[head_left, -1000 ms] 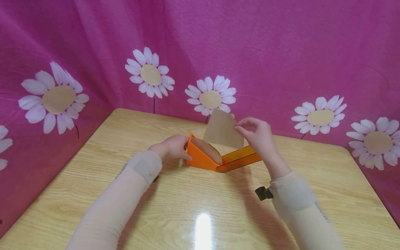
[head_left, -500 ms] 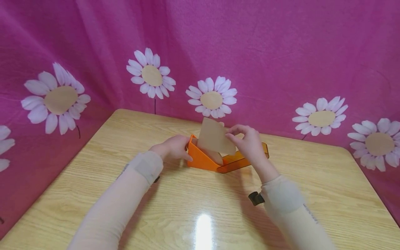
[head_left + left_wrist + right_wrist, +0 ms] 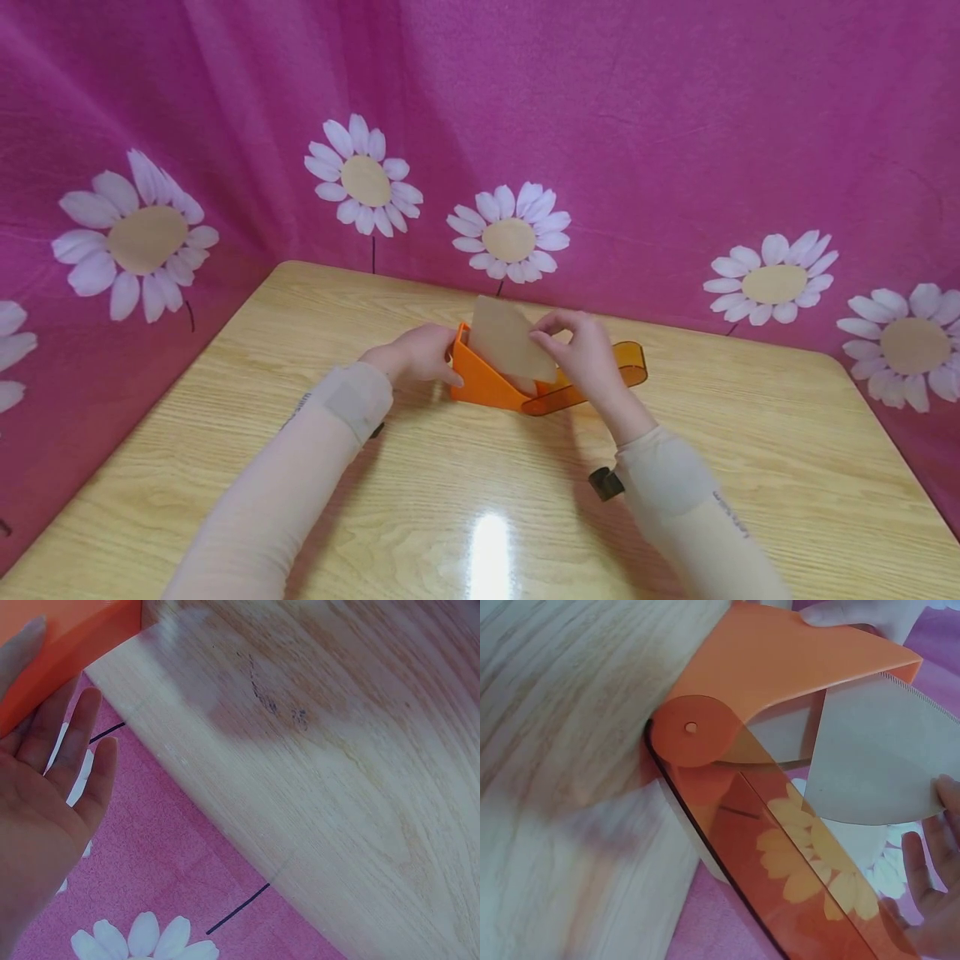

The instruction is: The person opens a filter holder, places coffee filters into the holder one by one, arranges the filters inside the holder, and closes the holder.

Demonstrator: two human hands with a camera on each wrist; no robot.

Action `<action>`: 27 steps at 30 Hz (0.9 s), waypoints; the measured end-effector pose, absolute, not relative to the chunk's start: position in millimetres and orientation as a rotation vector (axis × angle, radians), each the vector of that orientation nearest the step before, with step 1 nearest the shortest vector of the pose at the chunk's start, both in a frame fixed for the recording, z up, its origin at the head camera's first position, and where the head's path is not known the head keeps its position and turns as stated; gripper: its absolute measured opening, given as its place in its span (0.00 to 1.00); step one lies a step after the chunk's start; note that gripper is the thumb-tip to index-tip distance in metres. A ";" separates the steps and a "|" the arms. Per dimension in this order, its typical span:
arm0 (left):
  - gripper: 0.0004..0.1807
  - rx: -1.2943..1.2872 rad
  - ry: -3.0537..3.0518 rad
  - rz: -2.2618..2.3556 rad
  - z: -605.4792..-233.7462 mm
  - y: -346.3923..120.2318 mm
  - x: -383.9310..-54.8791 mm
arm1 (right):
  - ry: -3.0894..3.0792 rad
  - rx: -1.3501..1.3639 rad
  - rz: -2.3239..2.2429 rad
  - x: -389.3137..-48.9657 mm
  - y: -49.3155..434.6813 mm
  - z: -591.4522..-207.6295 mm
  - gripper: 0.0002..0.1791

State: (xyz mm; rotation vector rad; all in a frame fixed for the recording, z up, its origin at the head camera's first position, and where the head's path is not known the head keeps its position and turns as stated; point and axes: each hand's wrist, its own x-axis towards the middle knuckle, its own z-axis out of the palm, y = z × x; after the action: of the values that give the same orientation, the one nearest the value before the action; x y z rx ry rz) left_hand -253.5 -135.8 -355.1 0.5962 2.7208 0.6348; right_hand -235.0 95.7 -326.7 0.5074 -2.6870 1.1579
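An orange coffee filter holder (image 3: 483, 379) stands on the wooden table, its amber see-through lid (image 3: 632, 364) swung open to the right. My left hand (image 3: 422, 354) holds its left end, thumb on the front side and fingers behind; in the left wrist view, the thumb lies on the orange wall (image 3: 82, 645) and several fingers extend past it. Between right thumb and fingertips, my right hand (image 3: 588, 358) pinches a brown paper coffee filter (image 3: 510, 337) by its edge. The filter (image 3: 881, 757) shows a crimped side, and part of it overlaps the holder's opening. More filter paper (image 3: 784, 735) shows inside.
The wooden table (image 3: 420, 500) reaches back to a pink curtain (image 3: 637, 125) printed with white daisies. The opened lid (image 3: 780, 862) juts out under my right hand. Light glares off the tabletop near the front.
My right hand has moved left and down with the coffee filter, from above the holder to its opening. The left hand stays on the holder.
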 end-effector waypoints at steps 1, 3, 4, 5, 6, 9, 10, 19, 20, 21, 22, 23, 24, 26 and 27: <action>0.22 0.595 2.721 0.635 -355.2 -136.0 -253.5 | -2.683 0.516 1.156 -235.3 95.3 -327.8 0.07; 0.21 0.591 2.720 0.643 -355.4 -136.1 -253.2 | -2.679 0.524 1.158 -235.4 94.5 -329.6 0.07; 0.21 0.588 2.719 0.646 -355.4 -136.1 -253.0 | -2.679 0.527 1.162 -235.4 94.1 -330.4 0.07; 0.20 0.585 2.718 0.649 -355.4 -136.1 -252.8 | -2.681 0.528 1.162 -235.3 93.7 -331.2 0.07; 0.20 0.581 2.716 0.651 -355.3 -136.0 -252.6 | -2.682 0.530 1.162 -235.4 93.3 -332.1 0.06; 0.19 0.572 2.714 0.649 -354.5 -136.0 -251.9 | -2.687 0.540 1.153 -235.2 92.2 -334.5 0.06; 0.19 0.565 2.712 0.649 -354.1 -135.9 -251.8 | -2.689 0.541 1.149 -235.3 91.7 -335.7 0.06; 0.20 0.542 2.700 0.657 -352.5 -136.0 -251.0 | -2.728 0.565 1.076 -236.4 86.5 -346.9 0.04; 0.20 0.549 2.705 0.649 -352.6 -135.9 -250.9 | -2.727 0.574 1.065 -236.4 86.2 -347.9 0.04; 0.19 0.556 2.711 0.640 -352.9 -135.8 -251.0 | -2.724 0.587 1.053 -236.2 85.9 -348.7 0.04; 0.19 0.562 2.718 0.629 -353.3 -135.7 -251.3 | -2.721 0.602 1.035 -236.1 85.7 -349.5 0.03; 0.18 0.568 2.726 0.618 -353.8 -135.6 -251.5 | -2.719 0.613 1.019 -235.8 85.5 -350.3 0.03; 0.18 0.571 2.732 0.608 -354.1 -135.5 -251.6 | -2.715 0.627 1.003 -235.2 85.2 -350.7 0.03; 0.17 0.575 2.742 0.592 -354.6 -135.5 -251.9 | -2.710 0.651 0.976 -234.4 85.0 -351.6 0.03; 0.17 0.574 2.742 0.595 -354.8 -135.5 -252.1 | -2.710 0.657 0.963 -234.0 84.8 -351.9 0.03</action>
State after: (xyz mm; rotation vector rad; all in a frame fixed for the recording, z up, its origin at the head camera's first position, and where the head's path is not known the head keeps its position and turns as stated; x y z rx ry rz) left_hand -252.1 -135.5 -354.8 0.5739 2.7421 0.5947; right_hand -234.0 84.8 -351.9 0.6569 -2.7103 0.9634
